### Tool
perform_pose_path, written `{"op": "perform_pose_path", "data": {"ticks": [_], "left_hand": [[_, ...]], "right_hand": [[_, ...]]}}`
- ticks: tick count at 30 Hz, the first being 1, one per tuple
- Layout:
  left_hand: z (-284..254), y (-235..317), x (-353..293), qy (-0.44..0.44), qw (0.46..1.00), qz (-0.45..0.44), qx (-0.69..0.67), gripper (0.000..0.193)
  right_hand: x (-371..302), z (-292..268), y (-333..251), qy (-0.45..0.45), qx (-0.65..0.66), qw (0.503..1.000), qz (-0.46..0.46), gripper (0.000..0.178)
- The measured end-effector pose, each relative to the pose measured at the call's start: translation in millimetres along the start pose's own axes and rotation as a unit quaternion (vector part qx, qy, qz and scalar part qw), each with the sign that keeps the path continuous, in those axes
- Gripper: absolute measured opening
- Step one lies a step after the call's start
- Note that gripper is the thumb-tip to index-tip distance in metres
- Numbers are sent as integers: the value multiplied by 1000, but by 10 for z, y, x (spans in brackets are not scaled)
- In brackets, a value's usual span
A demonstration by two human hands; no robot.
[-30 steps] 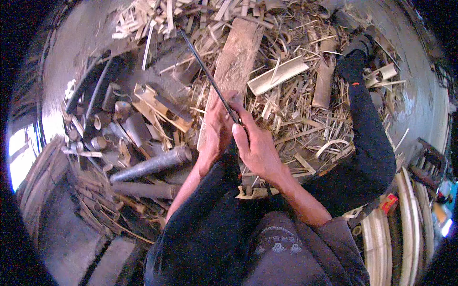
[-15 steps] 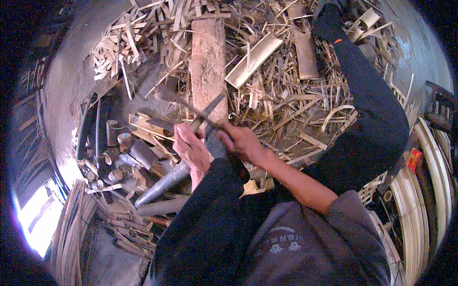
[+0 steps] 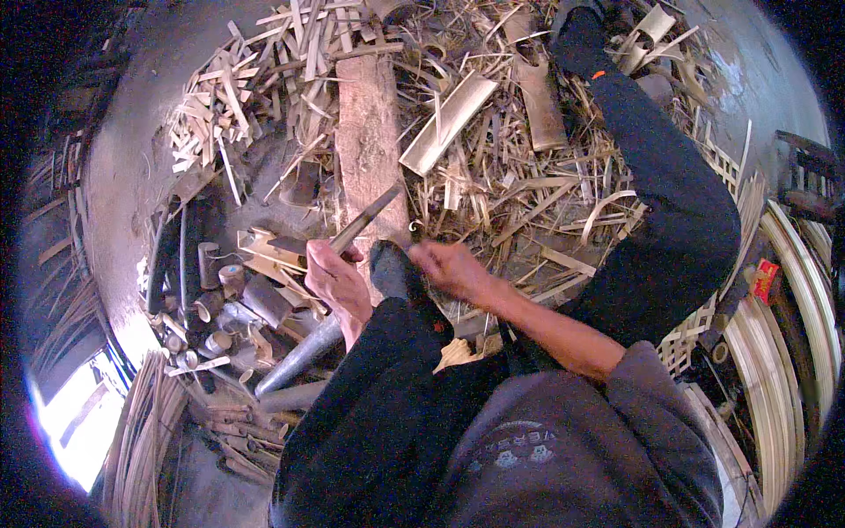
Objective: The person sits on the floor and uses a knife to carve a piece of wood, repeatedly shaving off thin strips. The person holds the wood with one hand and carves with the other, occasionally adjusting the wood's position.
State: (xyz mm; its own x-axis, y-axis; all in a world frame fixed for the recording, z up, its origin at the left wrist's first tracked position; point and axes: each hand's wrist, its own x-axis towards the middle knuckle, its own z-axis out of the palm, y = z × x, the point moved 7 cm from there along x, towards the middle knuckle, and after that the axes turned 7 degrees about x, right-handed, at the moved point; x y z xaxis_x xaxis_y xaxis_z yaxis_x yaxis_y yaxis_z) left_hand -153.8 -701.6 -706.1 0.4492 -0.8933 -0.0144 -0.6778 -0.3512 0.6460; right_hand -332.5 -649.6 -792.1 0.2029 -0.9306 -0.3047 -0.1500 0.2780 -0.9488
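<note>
My left hand (image 3: pixel 339 283) is closed round one end of a short bamboo strip (image 3: pixel 368 217), which slants up to the right above a thick wooden plank (image 3: pixel 370 132). To its right, my right hand (image 3: pixel 451 271) is curled, fingers together and smeared by motion. Half a second ago a dark knife blade reached from this hand; now the blade is only a faint blur. Between my hands a dark-covered foot (image 3: pixel 392 268) rests at the plank's near end. A grey tube (image 3: pixel 299 356) lies left of my left arm.
Split bamboo scraps (image 3: pixel 519 189) cover the floor right of the plank. A half-round bamboo piece (image 3: pixel 449 126) lies among them. Cut bamboo sections (image 3: pixel 266 299) are gathered at the left, with a bundle of thin strips (image 3: pixel 145 436) nearer. Long pale slats (image 3: pixel 766 387) stand at the right.
My right hand has moved slightly right and down, off the strip, and the knife blade no longer crosses it. My left hand still holds the strip. The whole view has shifted slightly.
</note>
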Motion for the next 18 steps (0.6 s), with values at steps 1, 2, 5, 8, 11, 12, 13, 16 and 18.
{"op": "perform_pose_path", "data": {"ticks": [1,2,5,8,11,12,13,16,18], "left_hand": [[2,-44,-29,1,1000,-3,19,42],[-27,-5,-66,-1,999,4,40,41],[-62,64,-45,-5,995,49,81,36],[-120,83,38,25,998,18,46,35],[-110,88,-107,2,998,-2,64,39],[-80,123,-75,-4,996,9,83,40],[-78,112,-114,-34,999,-35,15,44],[-64,151,-44,-8,999,9,-36,45],[-37,95,78,-66,991,-60,-100,46]], "right_hand": [[-40,7,-250,-24,-34,999,-21,47],[-41,-25,49,-6,-49,999,17,47],[142,-205,536,16,-13,996,91,49],[42,-61,-30,10,-56,998,-28,52],[65,-235,483,43,-24,994,99,52],[83,-278,441,44,-37,994,92,52],[67,-304,399,45,-50,994,85,52],[-54,-324,442,47,-96,993,52,51],[-18,-422,825,76,-88,989,92,47]]}}
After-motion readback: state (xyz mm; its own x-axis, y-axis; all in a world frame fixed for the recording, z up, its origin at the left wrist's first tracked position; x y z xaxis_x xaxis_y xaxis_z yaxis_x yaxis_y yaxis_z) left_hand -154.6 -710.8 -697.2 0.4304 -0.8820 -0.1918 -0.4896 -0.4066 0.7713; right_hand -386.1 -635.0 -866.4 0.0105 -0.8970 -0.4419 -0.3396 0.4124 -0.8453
